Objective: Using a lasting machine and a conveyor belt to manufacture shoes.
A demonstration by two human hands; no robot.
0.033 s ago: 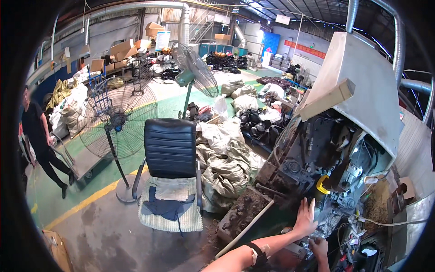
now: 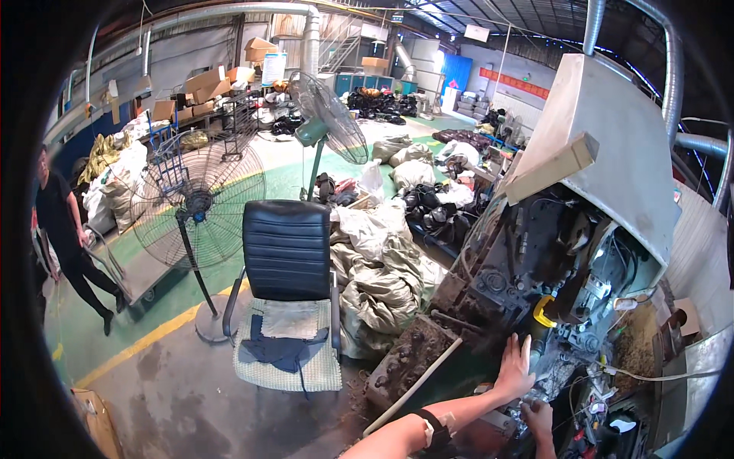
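My left hand [image 2: 514, 372] reaches in from the lower edge with its fingers stretched out, against the dark, grimy machine [image 2: 497, 283]. Its fingertips lie just below a yellow ring-shaped part [image 2: 544, 312] and beside a greyish cylindrical part [image 2: 538, 348]. Whether the palm presses on the machine cannot be told. Lower down and to the right is my right hand [image 2: 537, 417], its fingers curled in; anything inside them is hidden. A dark band with light tape goes round my left forearm.
A large pale hood [image 2: 612, 130] with a wooden block [image 2: 554, 168] covers the machine's top. To the left stand a black-backed chair [image 2: 287, 252], a pedestal fan [image 2: 200, 203] and heaped sacks [image 2: 382, 268]. Farther left, a person [image 2: 65, 222] stands beside a flat cart [image 2: 141, 271].
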